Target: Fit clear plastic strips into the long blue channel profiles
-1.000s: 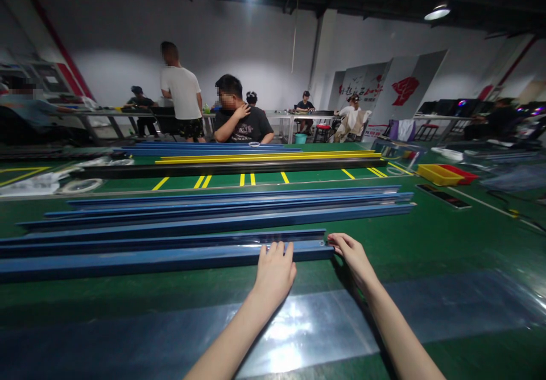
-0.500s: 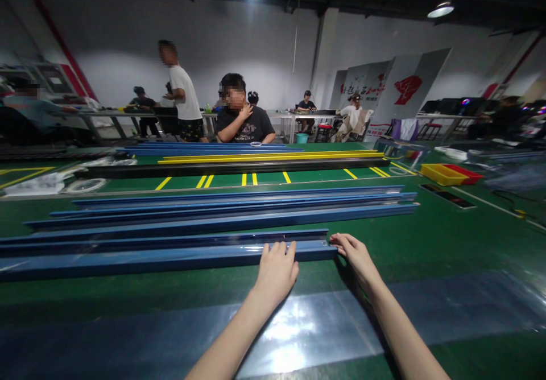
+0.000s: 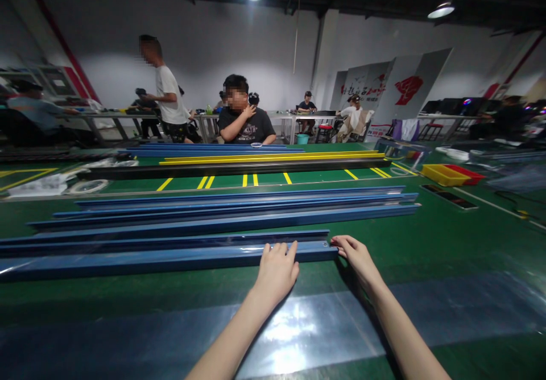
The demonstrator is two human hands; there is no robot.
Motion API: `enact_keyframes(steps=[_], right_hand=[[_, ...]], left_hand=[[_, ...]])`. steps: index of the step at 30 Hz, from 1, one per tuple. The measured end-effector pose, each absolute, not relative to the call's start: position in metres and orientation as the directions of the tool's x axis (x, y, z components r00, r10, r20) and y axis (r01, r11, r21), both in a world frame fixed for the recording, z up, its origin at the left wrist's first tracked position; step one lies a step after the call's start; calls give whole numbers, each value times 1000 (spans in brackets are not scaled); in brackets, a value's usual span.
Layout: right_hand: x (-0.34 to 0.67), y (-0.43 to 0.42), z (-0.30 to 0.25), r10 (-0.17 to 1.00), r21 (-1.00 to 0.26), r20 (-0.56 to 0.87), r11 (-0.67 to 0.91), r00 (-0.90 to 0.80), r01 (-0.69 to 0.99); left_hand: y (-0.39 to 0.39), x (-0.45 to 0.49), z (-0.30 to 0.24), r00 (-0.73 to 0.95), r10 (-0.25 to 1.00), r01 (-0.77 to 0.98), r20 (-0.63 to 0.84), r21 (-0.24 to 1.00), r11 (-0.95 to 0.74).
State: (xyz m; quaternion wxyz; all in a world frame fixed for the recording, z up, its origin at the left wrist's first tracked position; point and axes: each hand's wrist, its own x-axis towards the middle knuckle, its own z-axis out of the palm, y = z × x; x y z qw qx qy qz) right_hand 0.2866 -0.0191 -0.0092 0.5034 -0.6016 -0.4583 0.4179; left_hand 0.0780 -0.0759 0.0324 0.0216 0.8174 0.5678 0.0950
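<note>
green tabletop [image 3: 452,243]: left fingers [image 3: 276,248] lie unclenched on blue rail [image 3: 170,260]; right fingers [image 3: 347,244] at its end, grasp unclear

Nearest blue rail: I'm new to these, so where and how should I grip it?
Probably the right end of the blue rail, from the right, where the right hand is: that end is in view while the other runs out of picture. It's long, so steady its near edge too, where the left hand lies.

Left hand [image 3: 277,269] palm down, right hand [image 3: 357,257] loosely curled
</note>
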Motion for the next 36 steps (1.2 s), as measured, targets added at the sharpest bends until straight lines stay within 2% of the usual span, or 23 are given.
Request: enact_keyframes(steps=[24, 36], right_hand=[[282, -22, -2, 968, -993, -64, -85, 241, 76], [280, -25, 0, 977, -983, -52, -86, 206, 160]], left_hand=[[-73, 75, 29, 347, 930, 922, 122, 138, -362], [-70, 71, 31, 336, 935, 927, 112, 137, -350]])
